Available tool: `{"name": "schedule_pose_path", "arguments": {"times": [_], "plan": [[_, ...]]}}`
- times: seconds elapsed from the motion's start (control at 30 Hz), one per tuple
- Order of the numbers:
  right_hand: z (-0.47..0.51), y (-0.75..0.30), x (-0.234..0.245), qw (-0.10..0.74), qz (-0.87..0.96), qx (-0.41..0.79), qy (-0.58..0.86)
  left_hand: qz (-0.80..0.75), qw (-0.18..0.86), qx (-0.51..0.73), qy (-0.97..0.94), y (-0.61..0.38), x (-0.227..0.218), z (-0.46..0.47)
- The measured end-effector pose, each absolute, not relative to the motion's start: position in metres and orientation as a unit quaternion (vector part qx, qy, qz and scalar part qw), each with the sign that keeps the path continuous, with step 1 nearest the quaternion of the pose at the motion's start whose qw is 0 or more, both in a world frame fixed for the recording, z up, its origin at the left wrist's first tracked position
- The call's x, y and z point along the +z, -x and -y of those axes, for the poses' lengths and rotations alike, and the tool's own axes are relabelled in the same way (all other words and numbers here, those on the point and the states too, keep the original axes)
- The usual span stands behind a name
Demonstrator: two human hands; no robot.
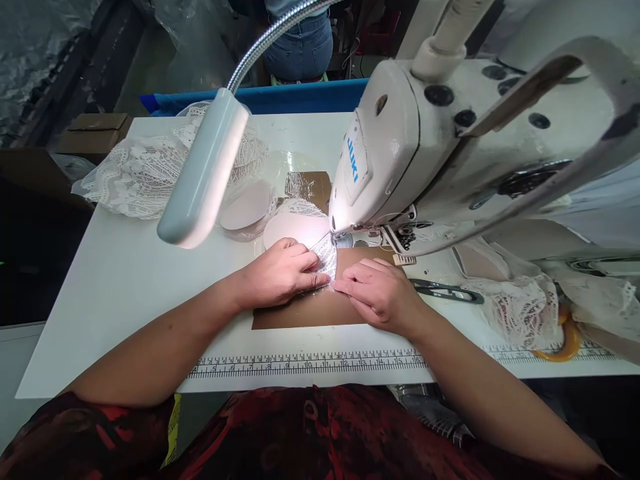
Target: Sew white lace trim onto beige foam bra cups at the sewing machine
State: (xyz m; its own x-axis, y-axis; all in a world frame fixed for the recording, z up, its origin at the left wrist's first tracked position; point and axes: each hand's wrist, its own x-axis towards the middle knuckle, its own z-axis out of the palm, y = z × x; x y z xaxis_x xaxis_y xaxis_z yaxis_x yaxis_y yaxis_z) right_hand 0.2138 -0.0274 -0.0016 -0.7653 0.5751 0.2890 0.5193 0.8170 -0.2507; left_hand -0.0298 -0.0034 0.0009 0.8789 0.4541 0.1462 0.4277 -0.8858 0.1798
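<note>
Under the presser foot of the sewing machine (380, 147) lies a strip of white lace (327, 257), joined to or lying against a pale padded cup (293, 228). My left hand (280, 272) rests palm down on the lace, its fingers bent and holding it, with the thumb near the lace's lower tip. Just right of it, my right hand (380, 290) is closed, thumb and forefinger pinching the lace's lower end. Both hands are over a brown sheet (305, 315) on the table. The fingers partly hide the lace edge.
A grey lamp (205, 167) hangs over the left side. Behind it are a heap of white lace (145, 170) and another cup (245, 207). Thread snips (447, 291), more lace pieces (523, 310) and orange-handled scissors (567, 340) lie at right. A ruler tape (300, 365) lines the front edge.
</note>
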Motion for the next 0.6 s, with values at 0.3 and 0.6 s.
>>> {"name": "schedule_pose_path", "arguments": {"times": [0.3,0.6], "plan": [[0.0289,-0.2141,-0.0021,0.197,0.926,0.094,0.309,-0.211,0.069,0.084,-0.971,0.0262,0.0042,0.0044],[0.0302,-0.2114,-0.0059,0.182,0.931,0.050,0.311,-0.234,0.093,0.101,-0.963,0.0268,0.0053,0.0071]]}}
